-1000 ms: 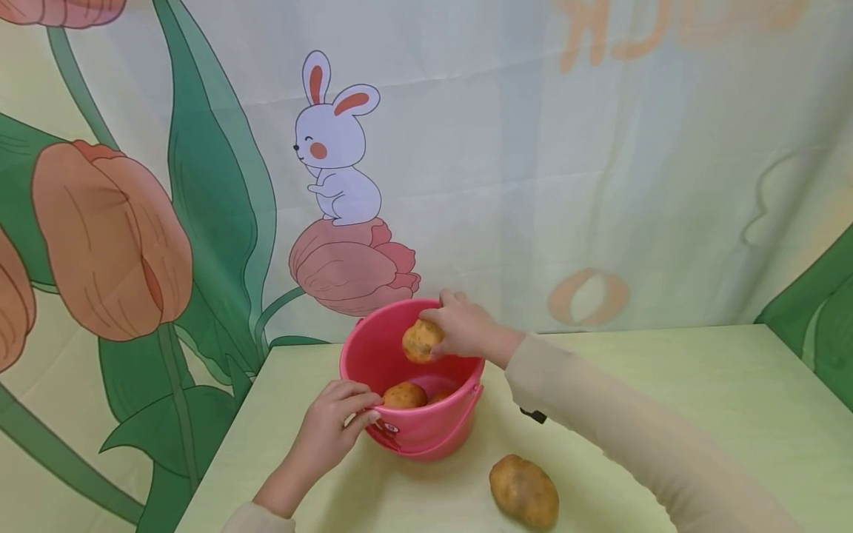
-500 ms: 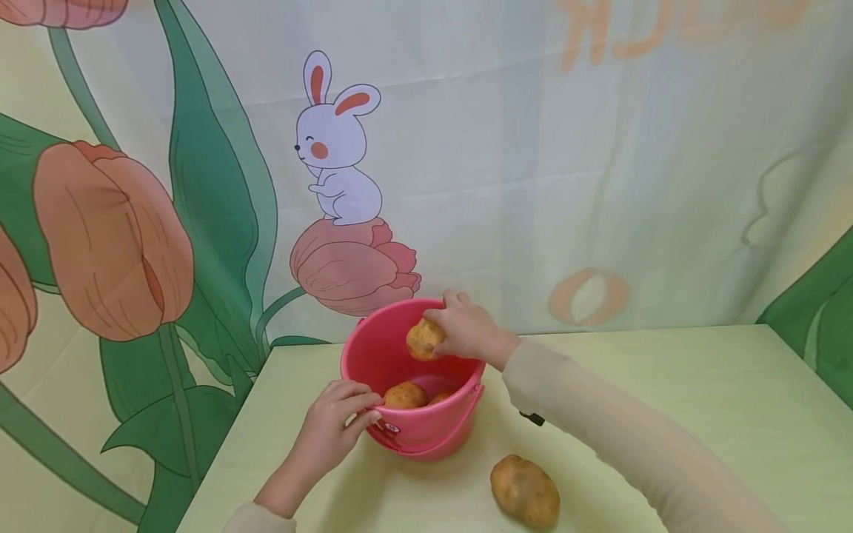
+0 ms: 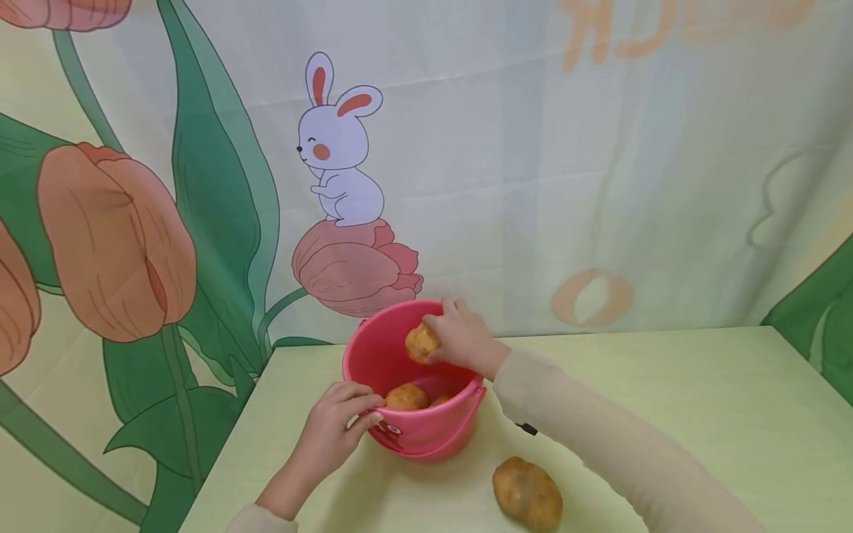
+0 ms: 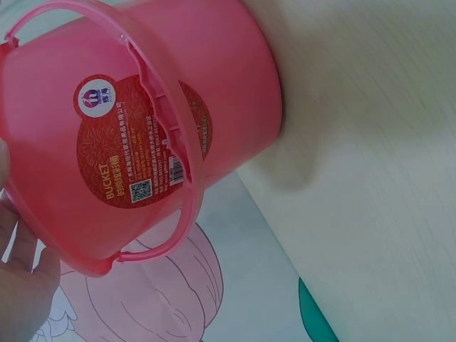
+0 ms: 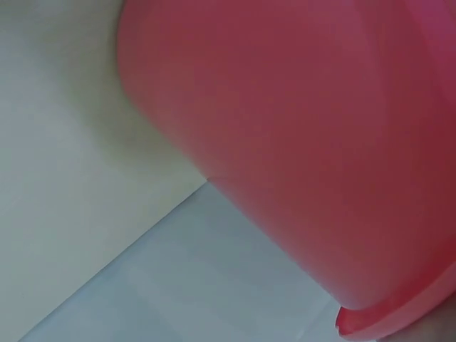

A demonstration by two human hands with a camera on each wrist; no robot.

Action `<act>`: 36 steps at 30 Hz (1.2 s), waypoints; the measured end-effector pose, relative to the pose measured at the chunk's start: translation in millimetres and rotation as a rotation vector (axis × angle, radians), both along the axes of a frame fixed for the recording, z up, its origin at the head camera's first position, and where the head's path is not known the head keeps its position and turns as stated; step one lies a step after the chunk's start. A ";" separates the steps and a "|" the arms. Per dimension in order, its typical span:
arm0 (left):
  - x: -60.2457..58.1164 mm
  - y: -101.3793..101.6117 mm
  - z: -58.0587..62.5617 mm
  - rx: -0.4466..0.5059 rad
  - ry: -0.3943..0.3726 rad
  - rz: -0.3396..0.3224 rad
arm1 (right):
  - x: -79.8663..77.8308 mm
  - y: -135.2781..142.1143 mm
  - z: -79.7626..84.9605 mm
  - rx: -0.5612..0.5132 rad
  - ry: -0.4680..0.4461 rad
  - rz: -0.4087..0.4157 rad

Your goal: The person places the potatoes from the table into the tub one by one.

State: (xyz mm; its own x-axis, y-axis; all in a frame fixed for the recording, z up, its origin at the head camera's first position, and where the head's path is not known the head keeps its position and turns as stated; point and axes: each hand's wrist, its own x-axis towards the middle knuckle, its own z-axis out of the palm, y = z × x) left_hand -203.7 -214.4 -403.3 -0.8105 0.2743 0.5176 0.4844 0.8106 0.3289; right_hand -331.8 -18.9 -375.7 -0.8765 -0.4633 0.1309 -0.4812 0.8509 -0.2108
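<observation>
A pink bucket (image 3: 433, 433) stands on the table, its handle hanging down the near side. My left hand (image 3: 333, 422) pinches its near-left rim between thumb and fingers; the left wrist view also catches the fingers at the rim, beside the red label (image 4: 135, 142). My right hand (image 3: 464, 337) reaches over the right rim and grips a potato (image 3: 421, 343) above the bucket's inside. Down in the bucket lies one potato (image 3: 407, 397), with part of another (image 3: 440, 400) showing beside it. The right wrist view is mostly filled by the bucket's outer wall (image 5: 285, 128).
On the table (image 3: 633, 400), in front of the bucket and to its right, lies a large potato (image 3: 528, 494), below my right forearm. A printed cloth (image 3: 466, 185) with a rabbit and tulips hangs right behind the table's back edge.
My right hand, with its potato, has dipped slightly and its forearm has shifted a little left. The left hand keeps its hold on the rim.
</observation>
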 end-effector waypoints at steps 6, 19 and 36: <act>0.6 -0.3 0.6 -0.006 -0.013 0.006 | -0.4 -3.5 -4.8 0.009 0.040 -0.022; -0.4 0.3 -0.8 -0.009 0.016 0.007 | -2.1 -6.6 -10.3 0.110 0.106 -0.013; -0.1 0.4 -0.6 -0.010 0.018 -0.006 | -2.7 -4.1 -7.6 0.102 0.097 0.003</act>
